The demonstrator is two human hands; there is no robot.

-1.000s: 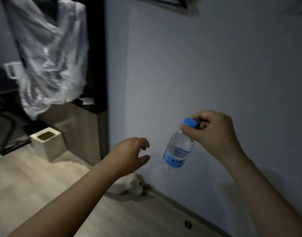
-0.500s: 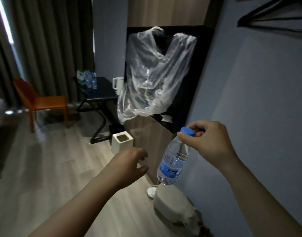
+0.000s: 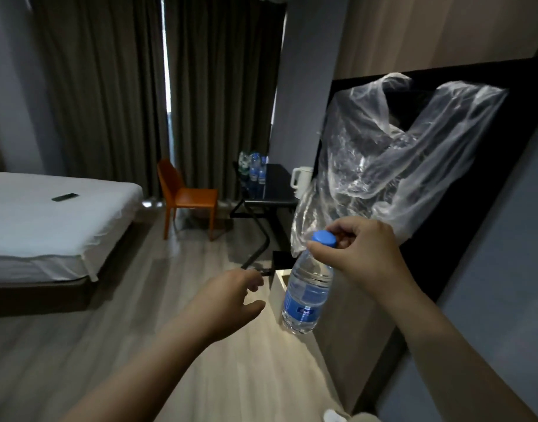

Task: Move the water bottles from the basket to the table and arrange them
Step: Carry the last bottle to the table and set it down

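Since a moment ago the view has swung left, bringing the bed (image 3: pixel 48 214) and orange chair (image 3: pixel 188 196) into sight. Her right hand (image 3: pixel 357 254) pinches the bottle (image 3: pixel 307 295) by its blue cap, hanging tilted in mid-air. Left hand (image 3: pixel 231 296) reaches forward, fingers loose and empty (other bottles (image 3: pixel 255 170) stand on the far counter (image 3: pixel 276 190)).

Water bottle (image 3: pixel 307 292): clear, glossy plastic, ribbed wall; blue label; smooth blue plastic cap (image 3: pixel 324 239). Plastic bag (image 3: pixel 383 166): thin transparent film, crinkled, shiny highlights. Counter (image 3: pixel 273 190): black top, glossy, reflective. Kettle (image 3: pixel 301 178): white, smooth plastic. Chair (image 3: pixel 188 196): orange, smooth, matt. Floor (image 3: pixel 109 330): wood-look planks, low sheen. Curtains (image 3: pixel 115 86): dark cloth, matt, pleated. Bed (image 3: pixel 48 214): white cloth sheet, matt.
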